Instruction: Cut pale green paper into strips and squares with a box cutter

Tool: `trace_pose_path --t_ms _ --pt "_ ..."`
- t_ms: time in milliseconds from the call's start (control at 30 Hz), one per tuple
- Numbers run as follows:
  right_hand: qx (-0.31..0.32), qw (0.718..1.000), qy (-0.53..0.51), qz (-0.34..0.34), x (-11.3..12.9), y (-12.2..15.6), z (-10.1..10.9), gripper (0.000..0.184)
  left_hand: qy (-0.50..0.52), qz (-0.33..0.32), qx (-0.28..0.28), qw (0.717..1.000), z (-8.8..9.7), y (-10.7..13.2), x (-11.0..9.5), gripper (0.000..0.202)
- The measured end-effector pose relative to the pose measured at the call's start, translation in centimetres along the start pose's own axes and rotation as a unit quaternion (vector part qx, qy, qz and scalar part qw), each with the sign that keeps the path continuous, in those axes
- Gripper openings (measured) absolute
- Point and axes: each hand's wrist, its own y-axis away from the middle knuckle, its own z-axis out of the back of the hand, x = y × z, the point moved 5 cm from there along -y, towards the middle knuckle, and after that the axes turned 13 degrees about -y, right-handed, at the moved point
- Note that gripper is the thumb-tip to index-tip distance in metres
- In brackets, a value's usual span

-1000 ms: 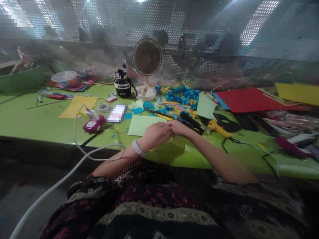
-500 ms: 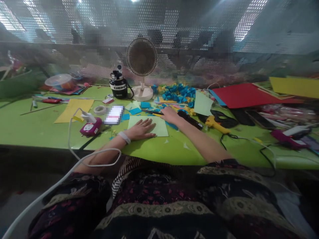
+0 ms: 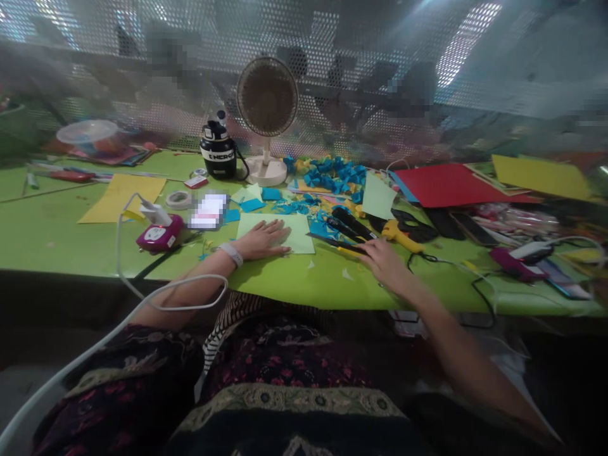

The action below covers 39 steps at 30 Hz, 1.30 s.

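My left hand lies flat on a pale green sheet of paper, its fingers spread toward the right. Closed around one end of a long, thin black-and-yellow tool is my right hand. The tool's dark narrow end points left, to the right edge of the sheet; its exact kind is unclear. Just beyond it lies a black cylindrical object. Blue paper scraps are strewn behind the sheet, with a blue paper square near its far edge.
A fan and a black bottle stand at the back, beside crumpled blue and yellow paper. A phone, tape roll and purple socket block lie left. Rightward are a yellow glue gun and red sheets.
My right hand has drawn back toward me and right, carrying the black-and-yellow tool. My left hand stays on the pale green sheet. The view has shifted slightly.
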Motion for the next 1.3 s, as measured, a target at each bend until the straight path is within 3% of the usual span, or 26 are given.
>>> trace_pose_path --t_ms 100,267,1300 --pt "-0.009 1.0 0.012 -0.004 -0.5 2.6 0.3 0.039 0.0 0.007 0.008 1.0 0.0 0.0 0.1 0.08" --pt "-0.031 0.999 0.037 0.004 0.0 4.2 0.3 0.037 -0.006 0.011 0.013 1.0 0.0 0.1 0.1 0.08" --pt "-0.032 0.998 0.052 0.017 0.0 4.3 -0.4 0.038 -0.01 0.013 0.009 1.0 0.0 0.2 0.2 0.08"
